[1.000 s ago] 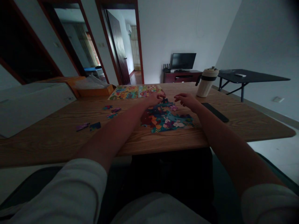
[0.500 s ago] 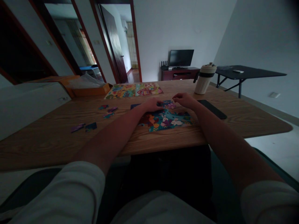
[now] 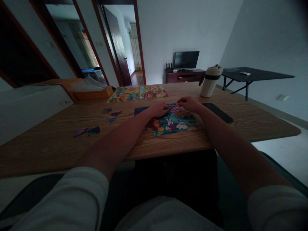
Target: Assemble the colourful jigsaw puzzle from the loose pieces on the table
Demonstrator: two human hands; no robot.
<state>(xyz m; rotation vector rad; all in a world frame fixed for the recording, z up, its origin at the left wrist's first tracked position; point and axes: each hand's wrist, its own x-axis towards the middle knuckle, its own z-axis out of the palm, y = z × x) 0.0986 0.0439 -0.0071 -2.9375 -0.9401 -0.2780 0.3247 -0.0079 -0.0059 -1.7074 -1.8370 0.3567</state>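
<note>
A partly assembled jigsaw puzzle (image 3: 176, 123) lies in front of me, with white rabbits and an orange animal on a teal ground. My left hand (image 3: 159, 109) rests palm down over its upper left part, fingers stretched out on the pieces. My right hand (image 3: 189, 104) is at its upper right, thumb and fingers bent together at the pieces there. Whatever those fingertips hold, if anything, is too small to make out. Loose puzzle pieces lie to the left, some in a farther group (image 3: 112, 119) and some nearer, including a dark blue one (image 3: 94, 130).
Two colourful picture sheets (image 3: 127, 94) lie behind the puzzle. An orange box (image 3: 93, 94) with clear plastic stands at the back left, beside a white box (image 3: 36, 107). To the right are a black phone-like slab (image 3: 218, 112) and a cream tumbler (image 3: 210, 85).
My left hand has shifted slightly right and flattened onto the puzzle, uncovering more dark blue at the upper left. My right hand has moved a little left.
</note>
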